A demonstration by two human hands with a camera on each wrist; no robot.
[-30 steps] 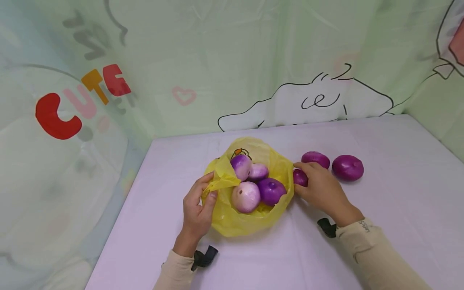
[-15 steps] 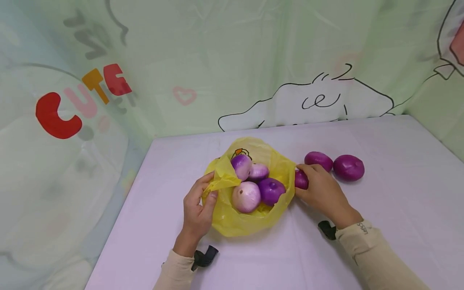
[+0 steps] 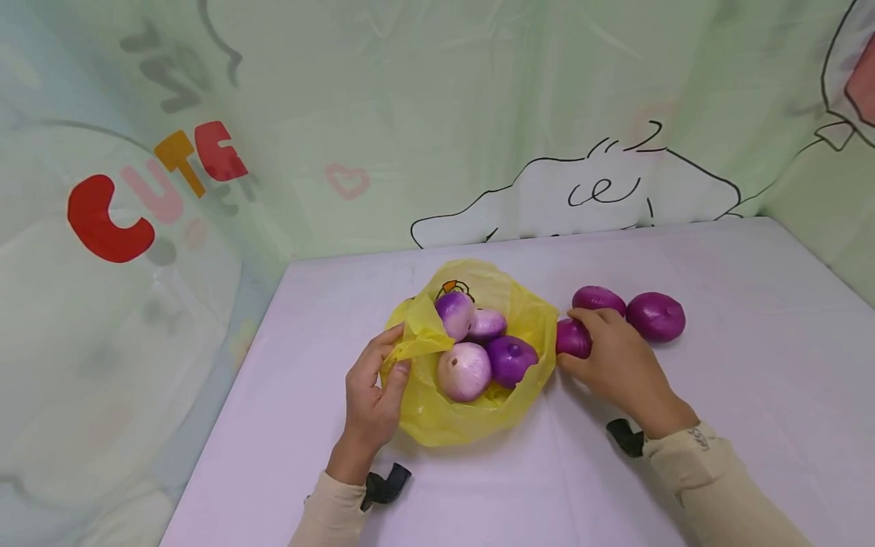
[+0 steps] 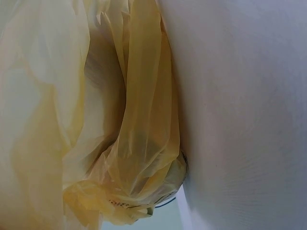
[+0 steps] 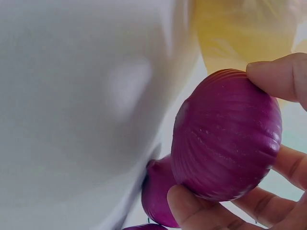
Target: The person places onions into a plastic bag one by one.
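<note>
A yellow plastic bag (image 3: 444, 425) stands with its mouth spread wide, several pale and purple onions (image 3: 465, 372) inside. My left hand (image 3: 372, 395) pinches the bag's left rim between thumb and fingers. Just right of the bag, my right hand (image 3: 625, 368) grips a dark purple onion (image 3: 573, 338). In the right wrist view, thumb and fingers wrap around this onion (image 5: 228, 139) from two sides. The left wrist view is filled by the bag's folds (image 4: 144, 110), and the left fingers are out of sight there.
Two more purple onions, one behind the right hand (image 3: 598, 298) and another farther right (image 3: 656, 317), lie on the white-covered table (image 3: 492, 494). A printed curtain (image 3: 383, 114) hangs along the table's back edge.
My right hand has shifted slightly right, with the gripped onion a little farther from the bag and more of it showing. The left hand and the bag have barely moved.
</note>
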